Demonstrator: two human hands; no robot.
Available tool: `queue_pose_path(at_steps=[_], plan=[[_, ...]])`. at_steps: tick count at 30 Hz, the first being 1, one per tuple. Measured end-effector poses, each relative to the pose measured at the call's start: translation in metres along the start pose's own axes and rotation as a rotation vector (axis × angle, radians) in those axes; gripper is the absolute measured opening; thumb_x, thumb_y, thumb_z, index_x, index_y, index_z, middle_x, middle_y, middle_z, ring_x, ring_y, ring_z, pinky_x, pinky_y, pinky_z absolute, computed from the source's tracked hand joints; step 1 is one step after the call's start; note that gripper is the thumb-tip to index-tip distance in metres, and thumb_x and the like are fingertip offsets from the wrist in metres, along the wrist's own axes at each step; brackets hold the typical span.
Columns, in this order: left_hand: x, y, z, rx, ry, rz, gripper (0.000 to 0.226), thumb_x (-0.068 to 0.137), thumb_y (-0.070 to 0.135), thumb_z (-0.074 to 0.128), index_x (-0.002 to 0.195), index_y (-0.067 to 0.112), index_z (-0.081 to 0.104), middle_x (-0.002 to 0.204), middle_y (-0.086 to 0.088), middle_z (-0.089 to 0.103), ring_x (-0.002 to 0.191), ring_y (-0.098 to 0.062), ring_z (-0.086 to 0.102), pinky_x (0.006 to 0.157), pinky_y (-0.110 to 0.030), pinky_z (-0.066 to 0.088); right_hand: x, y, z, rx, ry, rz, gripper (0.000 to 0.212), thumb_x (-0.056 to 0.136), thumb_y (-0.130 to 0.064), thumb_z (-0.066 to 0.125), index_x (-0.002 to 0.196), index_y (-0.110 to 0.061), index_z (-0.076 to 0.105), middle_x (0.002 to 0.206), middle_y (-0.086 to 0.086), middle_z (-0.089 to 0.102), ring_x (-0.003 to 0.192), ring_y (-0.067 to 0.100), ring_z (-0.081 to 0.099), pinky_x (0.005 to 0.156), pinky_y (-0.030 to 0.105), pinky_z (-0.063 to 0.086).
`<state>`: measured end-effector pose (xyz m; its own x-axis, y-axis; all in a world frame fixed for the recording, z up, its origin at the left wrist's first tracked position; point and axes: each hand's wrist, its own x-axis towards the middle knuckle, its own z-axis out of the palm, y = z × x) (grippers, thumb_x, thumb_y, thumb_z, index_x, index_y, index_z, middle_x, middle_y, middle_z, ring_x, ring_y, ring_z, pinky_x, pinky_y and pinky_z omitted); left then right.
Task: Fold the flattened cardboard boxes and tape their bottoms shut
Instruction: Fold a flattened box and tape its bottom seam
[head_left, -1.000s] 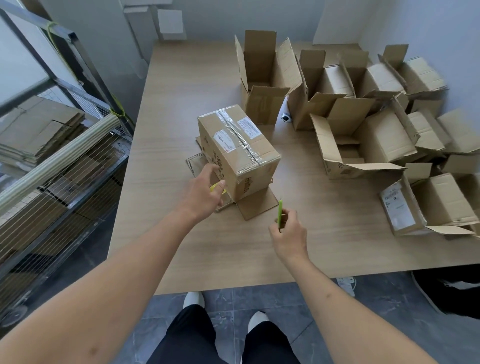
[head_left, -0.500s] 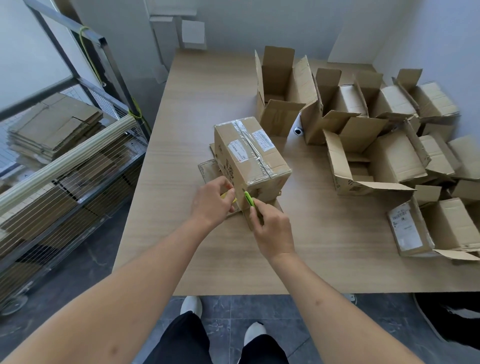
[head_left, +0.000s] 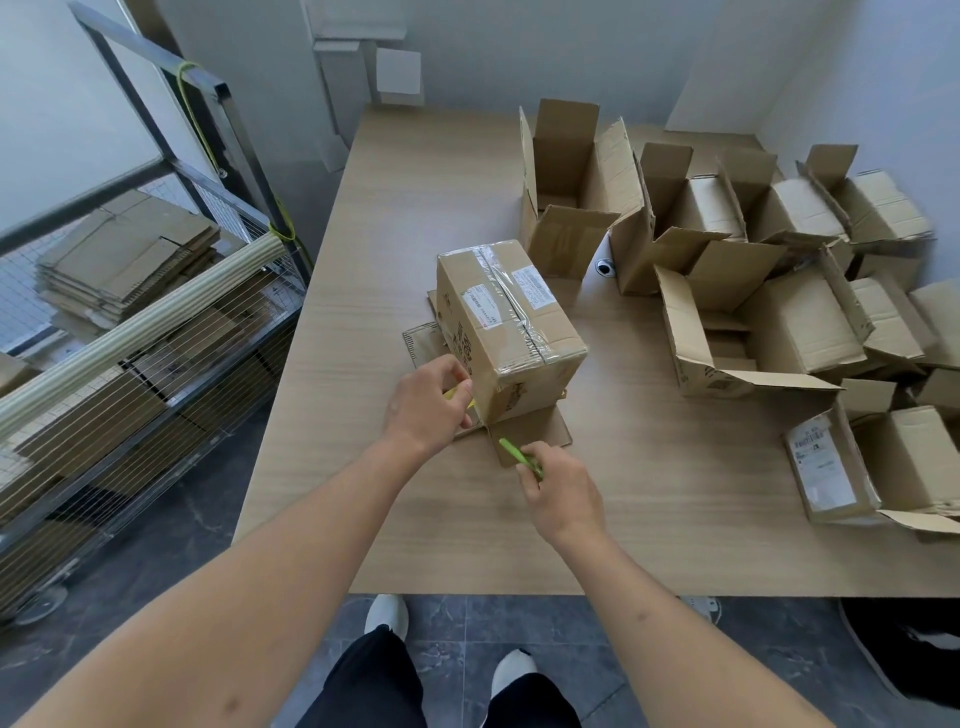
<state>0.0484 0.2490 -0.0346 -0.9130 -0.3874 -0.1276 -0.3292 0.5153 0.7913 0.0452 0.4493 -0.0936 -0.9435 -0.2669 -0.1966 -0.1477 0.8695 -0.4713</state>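
Observation:
A folded cardboard box (head_left: 511, 332) stands bottom-up at the middle of the wooden table (head_left: 415, 197), clear tape running along its top seam and white labels on it. Its open flaps lie spread flat on the table beneath. My left hand (head_left: 428, 402) grips a yellow-green object (head_left: 457, 395), mostly hidden, against the box's near left corner. My right hand (head_left: 558, 486) pinches a slim green cutter (head_left: 514, 452) just in front of the box, over a flat flap (head_left: 530, 431).
Several open and taped cardboard boxes (head_left: 769, 322) crowd the table's right side. A wire cart (head_left: 156, 332) at the left carries stacks of flattened boxes (head_left: 124, 260). A small round object (head_left: 604, 266) lies behind the box. Bare tabletop stretches along the near edge.
My right hand went up to the box's near corner with the green cutter, then drew back down toward me. My left hand stayed at the box's near left corner.

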Motion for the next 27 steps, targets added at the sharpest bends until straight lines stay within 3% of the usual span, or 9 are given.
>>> queue_pose_path(at_steps=[5, 8, 11, 15, 20, 23, 25, 27], plan=[[0.002, -0.005, 0.003, 0.005, -0.008, 0.001, 0.011, 0.101, 0.028, 0.062, 0.091, 0.028, 0.062, 0.06, 0.006, 0.072, 0.043, 0.0, 0.056, 0.072, -0.043, 0.061, -0.001, 0.033, 0.006, 0.143, 0.132, 0.285, 0.015, 0.097, -0.017, 0.063, 0.111, -0.022, 0.065, 0.108, -0.001, 0.059, 0.091, 0.02, 0.055, 0.072, 0.029, 0.04], [0.003, -0.008, 0.007, -0.013, -0.015, 0.012, 0.011, 0.101, 0.027, 0.062, 0.09, 0.028, 0.062, 0.06, 0.004, 0.073, 0.043, -0.003, 0.056, 0.069, -0.043, 0.061, 0.001, 0.049, 0.012, 0.153, 0.137, 0.437, 0.012, 0.096, -0.019, 0.066, 0.108, -0.02, 0.065, 0.11, 0.004, 0.062, 0.088, 0.021, 0.051, 0.073, 0.029, 0.039], [0.005, -0.009, 0.011, -0.009, -0.032, 0.024, 0.01, 0.101, 0.026, 0.062, 0.092, 0.027, 0.062, 0.061, 0.002, 0.073, 0.042, -0.005, 0.056, 0.065, -0.04, 0.06, 0.005, 0.052, 0.019, 0.07, 0.105, 0.461, 0.016, 0.093, -0.027, 0.072, 0.107, -0.023, 0.065, 0.105, 0.004, 0.067, 0.094, 0.027, 0.06, 0.07, 0.03, 0.04], [0.008, -0.01, 0.013, -0.01, -0.043, 0.026, 0.009, 0.101, 0.026, 0.063, 0.092, 0.027, 0.062, 0.061, 0.001, 0.073, 0.042, -0.008, 0.056, 0.061, -0.036, 0.057, 0.003, 0.052, 0.028, 0.048, 0.133, 0.484, 0.022, 0.09, -0.027, 0.078, 0.098, -0.018, 0.059, 0.093, 0.002, 0.057, 0.08, 0.024, 0.052, 0.068, 0.032, 0.043], [0.008, -0.006, 0.01, -0.02, -0.068, 0.018, 0.01, 0.101, 0.024, 0.063, 0.091, 0.026, 0.062, 0.061, -0.002, 0.073, 0.041, -0.007, 0.057, 0.057, -0.033, 0.054, 0.009, 0.048, 0.021, 0.089, 0.132, 0.493, 0.032, 0.091, -0.032, 0.075, 0.109, -0.014, 0.056, 0.111, 0.007, 0.055, 0.093, 0.027, 0.059, 0.076, 0.036, 0.048], [0.01, -0.004, 0.006, -0.009, -0.093, 0.01, 0.011, 0.102, 0.023, 0.062, 0.092, 0.025, 0.063, 0.062, -0.003, 0.073, 0.041, -0.007, 0.056, 0.054, -0.028, 0.049, 0.021, 0.025, 0.01, 0.139, 0.316, 0.385, 0.022, 0.101, -0.021, 0.056, 0.121, -0.012, 0.056, 0.12, 0.01, 0.045, 0.098, 0.031, 0.057, 0.073, 0.036, 0.045], [0.011, -0.003, 0.004, -0.014, -0.114, -0.002, 0.012, 0.102, 0.023, 0.062, 0.091, 0.025, 0.062, 0.063, -0.004, 0.073, 0.041, -0.008, 0.056, 0.051, -0.026, 0.047, 0.03, 0.005, 0.002, 0.202, 0.481, 0.197, 0.028, 0.1, -0.011, 0.047, 0.126, -0.01, 0.058, 0.124, 0.013, 0.045, 0.1, 0.032, 0.055, 0.077, 0.038, 0.046], [0.012, -0.002, 0.001, -0.02, -0.128, -0.011, 0.012, 0.103, 0.023, 0.062, 0.091, 0.024, 0.062, 0.063, -0.004, 0.073, 0.04, -0.008, 0.056, 0.05, -0.025, 0.046, 0.039, -0.013, -0.004, 0.173, 0.589, -0.013, 0.032, 0.099, -0.013, 0.048, 0.128, -0.011, 0.061, 0.127, 0.013, 0.049, 0.102, 0.031, 0.054, 0.086, 0.041, 0.047]])
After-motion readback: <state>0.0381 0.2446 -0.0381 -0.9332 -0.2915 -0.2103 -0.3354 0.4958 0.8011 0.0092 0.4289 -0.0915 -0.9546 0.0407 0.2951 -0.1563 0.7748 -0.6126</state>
